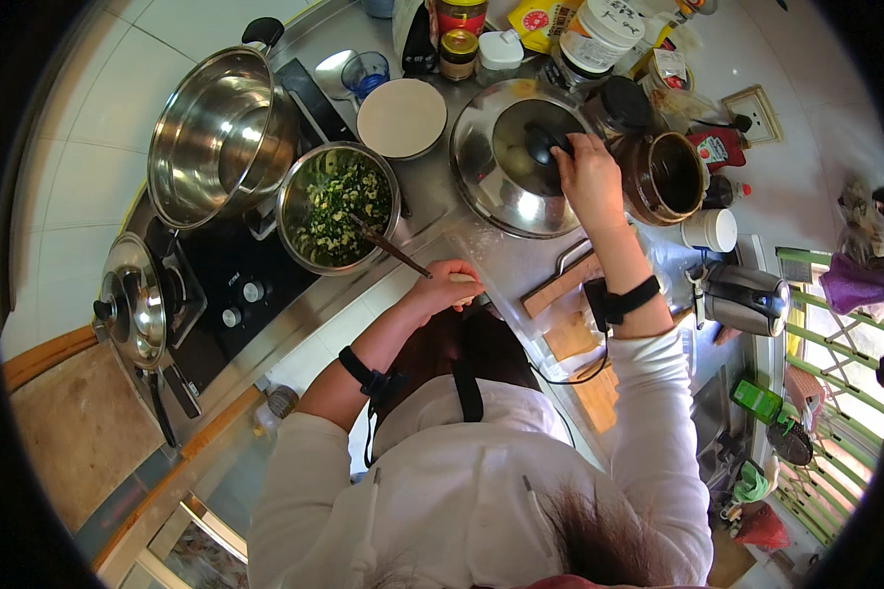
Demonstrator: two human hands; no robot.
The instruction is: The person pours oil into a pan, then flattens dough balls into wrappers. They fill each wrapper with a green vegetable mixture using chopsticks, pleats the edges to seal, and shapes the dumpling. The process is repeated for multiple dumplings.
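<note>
My right hand (pixel 591 177) grips the black knob of a steel pan lid with a glass centre (pixel 479 169), which lies over a round vessel on the steel counter. My left hand (pixel 446 288) is closed around a pale piece of dough (pixel 462 279) in front of the counter's edge. Beside it, a steel bowl (pixel 286 213) holds chopped greens with pale yellow bits (pixel 346 199), and chopsticks (pixel 390 247) lean out over its rim. A pale round disc (pixel 401 118) lies behind the bowl. What is under the lid shows only dimly through the glass.
A large steel pot (pixel 191 140) stands tilted in view over the black gas hob (pixel 265 258); a lidded pan (pixel 134 302) is at far left. Jars and a brown glazed crock (pixel 659 177) crowd the back right. A wooden-handled cleaver (pixel 560 286) and an electric kettle (pixel 744 298) are at right.
</note>
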